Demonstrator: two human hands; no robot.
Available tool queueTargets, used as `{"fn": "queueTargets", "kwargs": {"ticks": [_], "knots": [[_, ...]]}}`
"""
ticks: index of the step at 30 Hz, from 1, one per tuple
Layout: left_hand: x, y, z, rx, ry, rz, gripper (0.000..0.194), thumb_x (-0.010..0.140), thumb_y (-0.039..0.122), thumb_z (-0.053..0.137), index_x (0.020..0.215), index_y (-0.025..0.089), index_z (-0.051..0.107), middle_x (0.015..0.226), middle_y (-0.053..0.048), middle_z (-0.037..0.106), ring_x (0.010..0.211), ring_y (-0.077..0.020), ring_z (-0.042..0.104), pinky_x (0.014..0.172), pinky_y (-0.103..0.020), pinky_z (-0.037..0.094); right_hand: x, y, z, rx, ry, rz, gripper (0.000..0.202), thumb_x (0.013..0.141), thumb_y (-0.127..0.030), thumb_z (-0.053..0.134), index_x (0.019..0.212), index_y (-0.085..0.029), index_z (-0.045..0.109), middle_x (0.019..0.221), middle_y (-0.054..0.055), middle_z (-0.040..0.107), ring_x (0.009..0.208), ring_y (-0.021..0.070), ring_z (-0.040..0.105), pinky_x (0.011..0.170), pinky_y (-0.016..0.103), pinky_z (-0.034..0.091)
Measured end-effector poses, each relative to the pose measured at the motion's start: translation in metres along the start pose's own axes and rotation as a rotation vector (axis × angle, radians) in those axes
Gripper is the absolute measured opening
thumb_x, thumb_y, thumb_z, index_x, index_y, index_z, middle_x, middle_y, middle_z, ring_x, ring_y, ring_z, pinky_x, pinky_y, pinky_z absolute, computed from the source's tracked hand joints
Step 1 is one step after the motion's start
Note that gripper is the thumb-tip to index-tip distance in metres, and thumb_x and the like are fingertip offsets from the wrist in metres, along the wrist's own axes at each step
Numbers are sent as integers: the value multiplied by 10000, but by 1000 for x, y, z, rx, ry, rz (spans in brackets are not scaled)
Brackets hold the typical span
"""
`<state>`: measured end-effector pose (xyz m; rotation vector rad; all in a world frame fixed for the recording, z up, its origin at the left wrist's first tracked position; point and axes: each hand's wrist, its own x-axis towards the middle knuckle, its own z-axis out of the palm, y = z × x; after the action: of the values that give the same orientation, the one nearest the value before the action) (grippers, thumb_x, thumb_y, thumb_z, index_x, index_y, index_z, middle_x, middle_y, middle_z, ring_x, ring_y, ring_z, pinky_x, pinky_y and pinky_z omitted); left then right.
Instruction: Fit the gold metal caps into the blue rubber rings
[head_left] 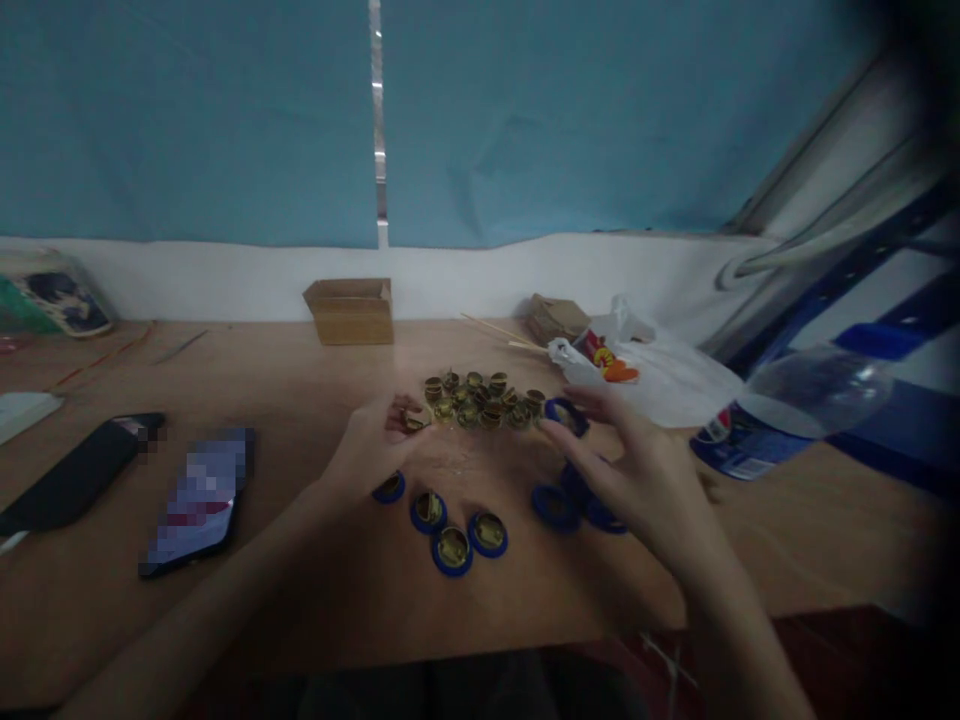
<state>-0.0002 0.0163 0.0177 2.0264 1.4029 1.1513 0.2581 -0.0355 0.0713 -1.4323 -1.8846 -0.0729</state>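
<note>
Left hand (pixel 394 425) grips a brass piece (pixel 413 423) beside the brass pile (pixel 484 400); right hand (pixel 611 440) pinches a blue ring (pixel 566 416) above loose rings (pixel 556 508) on the table (pixel 360 620). Nearer the table edge, other brass pieces sit in blue rings. The bottle's (pixel 795 405) blue label (pixel 750 440) is too blurred to read

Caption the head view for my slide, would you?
Right hand holding a blue ring beside clustered gold-coloured metal pieces on a wooden table.

Dim, soft blur, dark right edge.
</note>
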Motion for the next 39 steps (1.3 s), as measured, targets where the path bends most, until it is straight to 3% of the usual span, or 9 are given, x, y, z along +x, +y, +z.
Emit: {"fn": "queueTargets", "kwargs": {"ticks": [5, 9, 13, 18, 22, 27, 30, 34, 39], "knots": [[-14, -2, 1, -525, -47, -99, 315, 727, 273, 750, 1005, 181, 635, 959, -64, 750, 880, -218, 727, 777, -345, 600, 31, -47, 44, 373, -272, -306, 367, 848, -294, 666, 1198, -222, 577, 1202, 87, 654, 1100, 247, 619, 938, 406, 494], [-14, -5, -2, -663, -69, -249, 357, 689, 232, 778, 1019, 151, 669, 1013, -103, 753, 898, -247, 728, 838, -391, 585, 45, -51, 77, 454, -409, -374, 299, 836, -266, 682, 1116, -190, 611, 1075, 75, 687, 982, 211, 643, 860, 358, 510], [-11, -6, -5, -849, -119, -295, 435, 676, 206, 795, 1088, 140, 672, 1074, -117, 745, 1001, -260, 706, 933, -402, 545, 43, -40, 91, 505, -384, -350, 306, 830, -214, 686, 1129, -197, 619, 1113, 66, 690, 1025, 201, 641, 907, 358, 500], [-12, -12, -5, -1070, -160, -390, 357, 765, 208, 732, 1118, 176, 686, 1070, -95, 754, 969, -217, 720, 877, -328, 569, 31, -28, 96, 467, -336, -349, 477, 842, -220, 683, 1299, -253, 550, 1248, 62, 654, 1140, 209, 614, 989, 389, 486], [-14, -17, -5, -1102, -158, -405, 409, 744, 193, 755, 1144, 170, 675, 1088, -108, 747, 916, -207, 732, 820, -300, 582, 25, -27, 97, 379, -295, -468, 544, 895, -200, 615, 1408, -261, 447, 1330, 69, 606, 1226, 205, 558, 1020, 404, 476], [-13, -13, -8, -1097, -180, -396, 386, 755, 203, 751, 1132, 151, 683, 1102, -119, 742, 958, -210, 721, 819, -262, 568, 23, -29, 99, 347, -254, -523, 493, 901, -205, 608, 1379, -215, 483, 1297, 80, 631, 1204, 205, 577, 1019, 402, 486], [-13, -9, -10, -1070, -154, -408, 371, 751, 223, 762, 1112, 168, 699, 1091, -104, 748, 959, -209, 719, 812, -249, 565, 22, -30, 100, 412, -251, -433, 516, 884, -226, 636, 1376, -250, 483, 1302, 73, 625, 1192, 219, 586, 1014, 415, 492], [-14, -8, -9, -1039, -107, -421, 363, 756, 253, 761, 1109, 187, 705, 1105, -94, 744, 992, -219, 708, 855, -284, 564, 26, -30, 99, 644, -290, -151, 568, 864, -282, 651, 1391, -258, 440, 1353, 96, 567, 1180, 233, 587, 955, 415, 527], [-15, -14, -5, -989, -88, -355, 363, 788, 262, 729, 1141, 188, 687, 1172, -96, 716, 1069, -231, 676, 941, -331, 536, 30, -29, 99, 738, -399, 51, 298, 918, -286, 539, 1196, -188, 583, 1138, 98, 661, 972, 206, 650, 828, 378, 556]]}}
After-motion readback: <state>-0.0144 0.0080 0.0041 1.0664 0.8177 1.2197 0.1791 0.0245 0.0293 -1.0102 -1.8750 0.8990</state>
